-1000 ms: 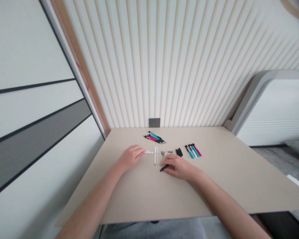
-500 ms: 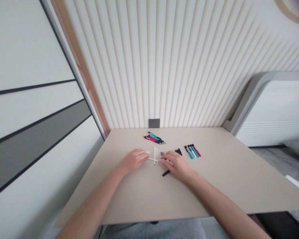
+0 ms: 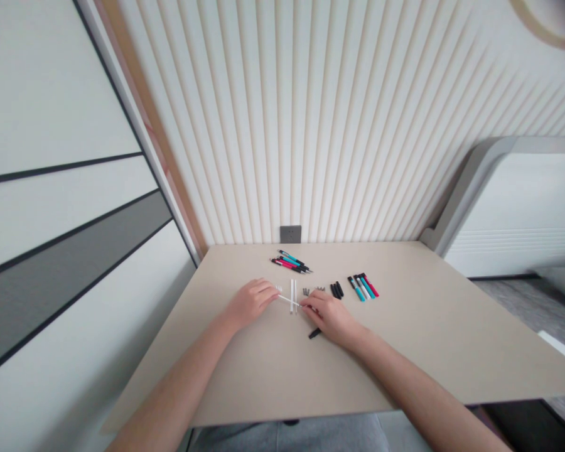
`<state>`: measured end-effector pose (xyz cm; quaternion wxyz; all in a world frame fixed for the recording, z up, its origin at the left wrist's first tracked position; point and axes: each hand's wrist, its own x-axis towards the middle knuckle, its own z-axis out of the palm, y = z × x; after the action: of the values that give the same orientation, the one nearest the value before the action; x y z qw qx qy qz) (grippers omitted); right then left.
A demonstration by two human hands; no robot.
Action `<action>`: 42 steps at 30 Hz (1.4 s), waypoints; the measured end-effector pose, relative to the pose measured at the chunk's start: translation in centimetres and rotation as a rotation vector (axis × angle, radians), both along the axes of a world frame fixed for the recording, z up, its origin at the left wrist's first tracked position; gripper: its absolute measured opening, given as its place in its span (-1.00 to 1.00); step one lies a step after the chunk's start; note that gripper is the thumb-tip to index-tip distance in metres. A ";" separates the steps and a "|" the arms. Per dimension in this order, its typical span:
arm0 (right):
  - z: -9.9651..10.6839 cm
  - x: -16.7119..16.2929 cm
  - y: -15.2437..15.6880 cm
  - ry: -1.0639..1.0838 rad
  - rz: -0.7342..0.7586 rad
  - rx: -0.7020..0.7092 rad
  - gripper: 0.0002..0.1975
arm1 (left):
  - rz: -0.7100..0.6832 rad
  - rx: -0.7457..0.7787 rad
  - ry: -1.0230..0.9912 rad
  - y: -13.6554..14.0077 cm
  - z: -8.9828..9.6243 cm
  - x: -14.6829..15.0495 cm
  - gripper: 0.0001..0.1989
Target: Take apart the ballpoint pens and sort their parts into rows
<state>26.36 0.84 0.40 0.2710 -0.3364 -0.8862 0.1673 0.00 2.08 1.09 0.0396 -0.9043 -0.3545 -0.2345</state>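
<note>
My left hand (image 3: 252, 304) pinches one end of a thin white pen refill (image 3: 288, 300), which slants down to the right. At its other end the fingertips of my right hand (image 3: 328, 314) are closed around the tip; any small part between them is hidden. Under the held refill lie two more white refills (image 3: 292, 290), side by side on the table. Small clear pieces (image 3: 279, 289) sit beside my left fingers. Little grey parts (image 3: 306, 292) lie just beyond my right hand. A short black pen part (image 3: 314, 333) pokes out below that hand.
Several assembled pens (image 3: 289, 262) lie in a pile near the wall socket (image 3: 290, 234). Black grip pieces (image 3: 337, 290) and a row of coloured pen barrels (image 3: 363, 287) are to the right. The beige table (image 3: 273, 376) ends close to my lap.
My right hand has moved slightly left and closed onto the refill's end, where a small gap showed before. Grey parts behind it are more visible. My left hand stays nearly still.
</note>
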 end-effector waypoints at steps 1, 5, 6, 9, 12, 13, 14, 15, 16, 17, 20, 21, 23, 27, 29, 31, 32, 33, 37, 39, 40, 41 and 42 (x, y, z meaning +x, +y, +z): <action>0.0 0.0 0.0 0.001 -0.011 -0.006 -0.78 | 0.005 0.001 -0.005 0.0 0.1 0.0 -0.73; 0.1 -0.1 0.0 0.025 -0.056 -0.047 -0.81 | 0.018 0.003 -0.021 0.0 0.3 0.0 -0.75; 0.0 -0.1 0.0 0.033 -0.067 -0.059 -0.82 | 0.025 0.007 -0.021 0.0 0.3 0.0 -0.75; -0.1 -0.3 0.0 0.055 -0.106 -0.084 -0.84 | 0.054 0.063 0.021 -0.2 0.6 0.0 -0.79; -0.1 -0.6 -0.1 0.066 -0.152 -0.086 -0.85 | 0.060 0.178 0.150 -0.7 1.2 0.5 -0.79; -0.1 -0.6 -0.1 0.067 -0.169 -0.085 -0.86 | 0.059 0.214 0.199 -0.9 1.4 0.7 -0.77; -0.1 -0.7 -0.1 0.068 -0.184 -0.085 -0.86 | 0.062 0.237 0.244 -1.2 1.6 1.0 -0.75; -0.1 -0.7 -0.2 0.069 -0.197 -0.085 -0.86 | 0.074 0.254 0.285 -1.4 1.8 1.3 -0.75; -0.1 -0.8 -0.2 0.072 -0.207 -0.084 -0.87 | 0.091 0.267 0.320 -1.6 1.9 1.7 -0.75; -0.1 -0.8 -0.2 0.075 -0.214 -0.083 -0.87 | 0.110 0.283 0.344 -1.8 1.9 2.0 -0.75; -0.2 -0.9 -0.3 0.088 -0.221 -0.074 -0.86 | 0.103 0.318 0.364 -2.1 1.8 2.8 -0.74; -0.2 -1.0 -0.3 0.091 -0.221 -0.070 -0.85 | 0.096 0.321 0.354 -2.1 1.7 2.9 -0.74; -0.3 -1.0 -0.2 0.099 -0.218 -0.067 -0.85 | 0.108 0.315 0.324 -1.9 1.5 2.9 -0.76; -0.4 -0.5 0.1 0.142 -0.229 -0.058 -0.82 | 0.217 0.272 0.251 -1.4 1.3 2.2 -0.80; -0.5 -0.1 0.5 0.164 -0.255 -0.051 -0.79 | 0.262 0.240 0.198 -1.1 1.3 1.9 -0.81; -0.6 0.2 0.9 0.174 -0.281 -0.053 -0.77 | 0.277 0.210 0.163 -1.0 1.3 1.8 -0.82; -0.7 0.3 1.0 0.175 -0.290 -0.057 -0.76 | 0.269 0.193 0.162 -1.0 1.3 1.8 -0.82; -0.7 0.4 1.1 0.171 -0.292 -0.061 -0.76 | 0.253 0.175 0.171 -1.1 1.3 1.9 -0.82; -0.6 0.4 1.1 0.153 -0.275 -0.065 -0.77 | 0.179 0.110 0.251 -1.3 1.0 2.7 -0.83; -0.5 0.3 0.9 0.147 -0.265 -0.066 -0.78 | 0.174 0.100 0.285 -1.4 0.7 3.2 -0.83; -0.5 0.3 0.9 0.144 -0.262 -0.068 -0.79 | 0.176 0.099 0.294 -1.4 0.6 3.3 -0.83; -0.5 0.2 0.8 0.139 -0.260 -0.070 -0.79 | 0.179 0.101 0.300 -1.3 0.5 3.5 -0.83; -0.4 0.2 0.8 0.132 -0.261 -0.072 -0.79 | 0.181 0.102 0.303 -1.3 0.4 3.6 -0.83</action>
<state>26.59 1.61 -0.04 0.3360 -0.4465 -0.8086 0.1839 3.62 0.80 1.46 0.1595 -0.8904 -0.4122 -0.1087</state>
